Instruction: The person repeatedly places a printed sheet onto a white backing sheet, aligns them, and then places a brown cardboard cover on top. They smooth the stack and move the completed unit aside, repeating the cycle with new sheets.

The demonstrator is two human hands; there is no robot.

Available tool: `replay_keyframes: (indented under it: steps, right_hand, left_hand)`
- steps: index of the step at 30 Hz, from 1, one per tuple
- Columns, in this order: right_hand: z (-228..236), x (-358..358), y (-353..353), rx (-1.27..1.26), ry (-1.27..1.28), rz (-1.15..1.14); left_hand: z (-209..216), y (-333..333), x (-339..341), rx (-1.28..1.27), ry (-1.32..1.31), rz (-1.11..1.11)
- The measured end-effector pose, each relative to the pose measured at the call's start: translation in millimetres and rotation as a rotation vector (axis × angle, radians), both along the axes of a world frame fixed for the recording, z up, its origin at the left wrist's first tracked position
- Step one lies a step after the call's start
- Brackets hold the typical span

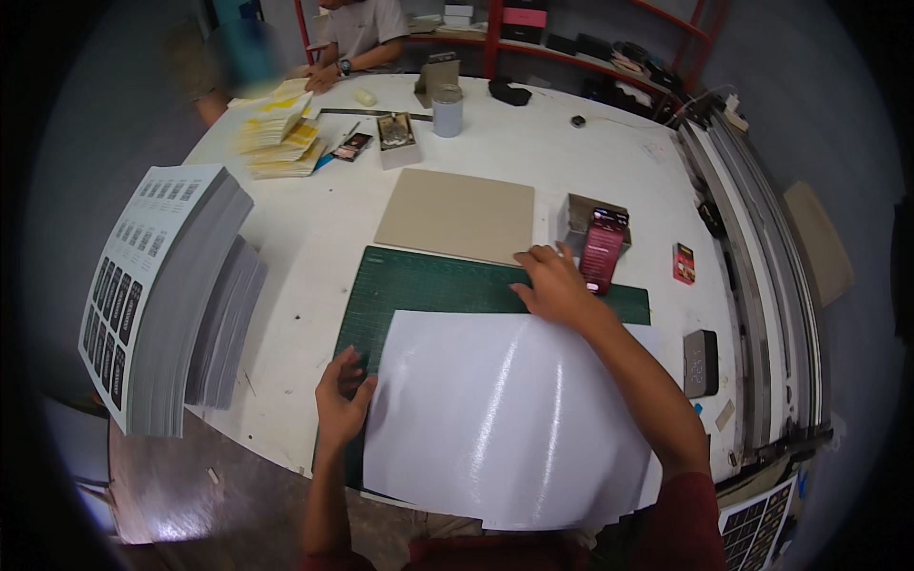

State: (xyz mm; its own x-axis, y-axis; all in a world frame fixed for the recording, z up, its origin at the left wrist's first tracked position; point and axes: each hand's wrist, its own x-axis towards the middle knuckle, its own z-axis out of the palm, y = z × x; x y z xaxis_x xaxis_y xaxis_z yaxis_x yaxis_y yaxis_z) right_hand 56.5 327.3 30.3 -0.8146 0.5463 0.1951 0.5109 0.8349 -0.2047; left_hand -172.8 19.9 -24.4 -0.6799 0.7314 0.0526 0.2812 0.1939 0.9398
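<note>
A large glossy white sheet (495, 419) lies on the green cutting mat (438, 276), covering most of it and reaching over the table's near edge. My left hand (345, 400) is beside the sheet's left edge, its fingers apart and slightly bent, gripping nothing that I can see. Across the sheet's right side reaches my right arm. Above the mat's far part, just beyond the sheet, my right hand (554, 287) has its fingers spread and empty. A beige board (457, 214) rests past the mat, near those fingertips. Next to that hand, a lit phone (602, 249) leans on a grey box (579, 214).
Tall stacks of printed sheets (157, 295) stand at the left. Farther back are yellow-and-white paper bundles (281, 138), an open small box (398, 143) and a tub (447, 112). A digital clock (701, 362) and long metal rails (762, 276) are at right. Another person (362, 38) sits across the table.
</note>
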Motion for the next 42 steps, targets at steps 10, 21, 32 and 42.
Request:
replay_keyframes:
  steps: [10,21,32,42]
  right_hand:
    - [-56.2,-90.6,76.2,-0.034,-0.255,0.048]
    - [41.8,-27.0,44.9,0.337,0.548,-0.193]
    - [146.5,163.1,-73.7,-0.553,1.419,-0.414]
    - [37.8,216.4,-162.0,-0.832,1.037,-0.730]
  left_hand:
    - [-32.9,-36.5,2.6,0.245,-0.041,0.116]
    - [-21.1,-32.9,6.7,0.186,0.092,0.048]
    - [65.6,20.8,84.3,0.305,0.281,-0.281]
    - [60.9,-19.5,150.7,0.201,0.505,-0.766]
